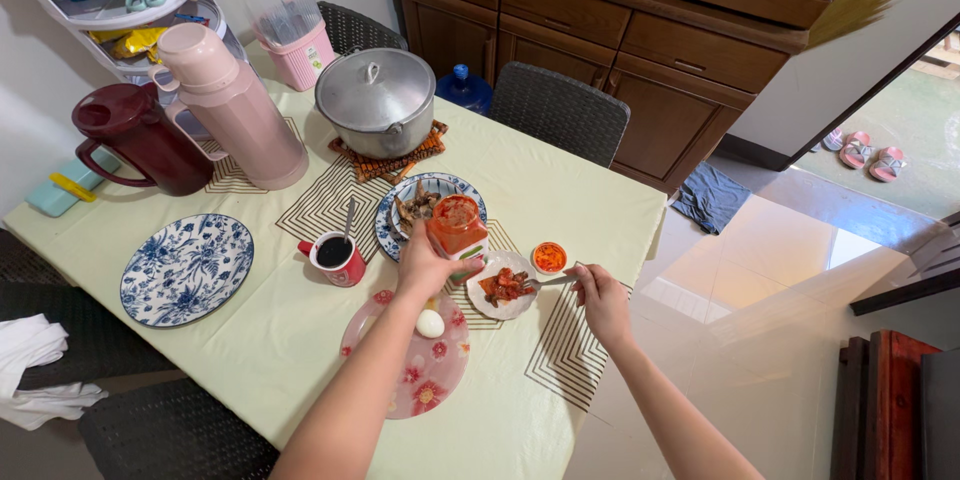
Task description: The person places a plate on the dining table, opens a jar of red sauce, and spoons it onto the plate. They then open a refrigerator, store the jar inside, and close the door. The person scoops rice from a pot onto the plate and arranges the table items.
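My left hand [425, 265] grips an open jar of red-orange paste [458, 227], held upright above the table. My right hand [598, 297] holds a metal utensil [549, 282] whose tip rests on red food on a small white plate [503, 287]. The jar's orange lid [548, 257] lies just beyond that plate. A pink flowered glass plate [415, 365] with a white egg [430, 323] on it sits under my left forearm. A red mug of dark drink [336, 257] with a spoon in it stands left of my left hand.
A blue patterned plate [186, 267], a blue dish of cooked food [420, 205], a metal pot [376, 100] on a woven mat, a pink thermos [232, 105] and a maroon jug [140, 138] stand on the pale green tablecloth [560, 190]. Dark wicker chairs [558, 110] surround the table.
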